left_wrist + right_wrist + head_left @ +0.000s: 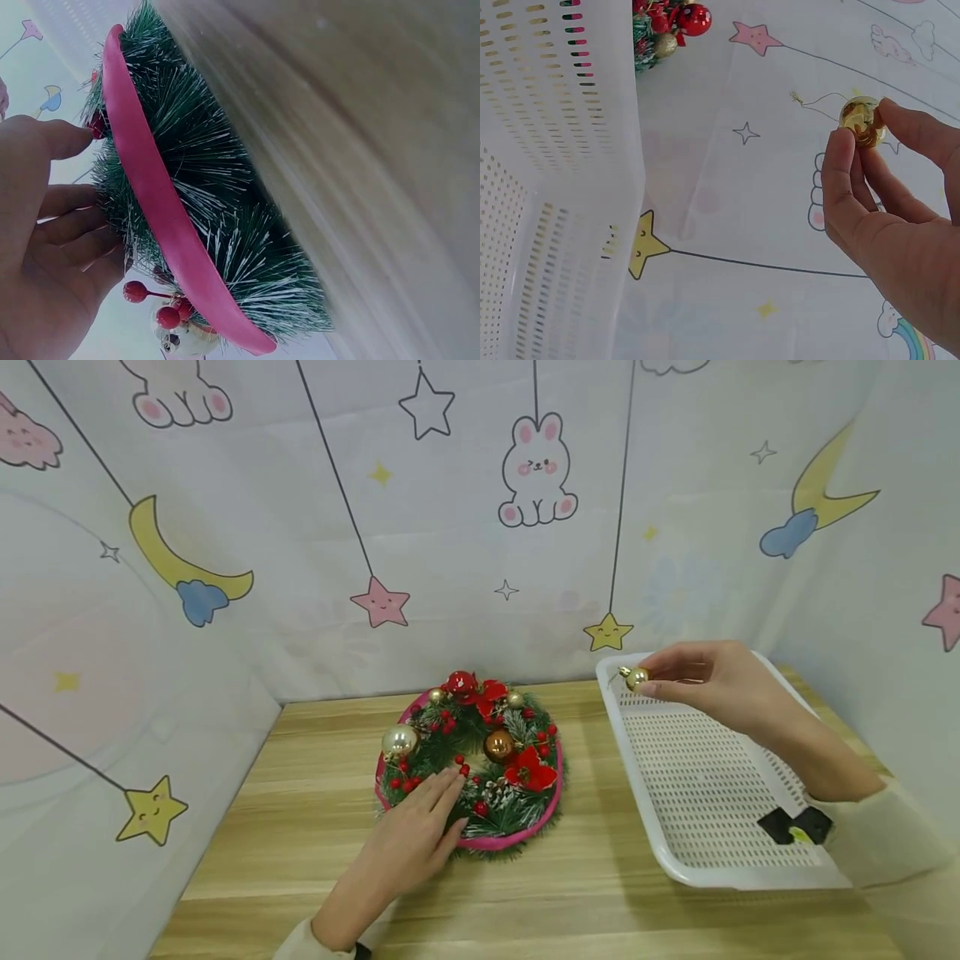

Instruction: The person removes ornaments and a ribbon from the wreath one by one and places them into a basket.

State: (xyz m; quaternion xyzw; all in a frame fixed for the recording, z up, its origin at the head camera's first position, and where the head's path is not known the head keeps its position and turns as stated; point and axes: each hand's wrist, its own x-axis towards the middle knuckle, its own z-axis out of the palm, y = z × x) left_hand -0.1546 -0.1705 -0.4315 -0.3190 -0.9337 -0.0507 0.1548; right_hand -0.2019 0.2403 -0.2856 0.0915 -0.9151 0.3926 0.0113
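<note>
A green wreath (517, 810) trimmed with red berries, red flowers and baubles lies on the table, a pink ribbon (161, 202) running round its side. My left hand (416, 831) rests on the wreath's front left part with its fingers extended; in the left wrist view its fingertips meet the needles. Between thumb and fingertips, my right hand (708, 681) pinches a small gold bauble (637, 678) over the far left corner of a white basket (645, 802). A thin gold loop (821, 100) hangs from the bauble in the right wrist view.
The wood-grain table (300, 810) carries the wreath in the middle and the basket on the right. Raised perforated walls (562, 112) surround the basket. Behind stands a pale backdrop (465, 552) printed with stars, moons and rabbits.
</note>
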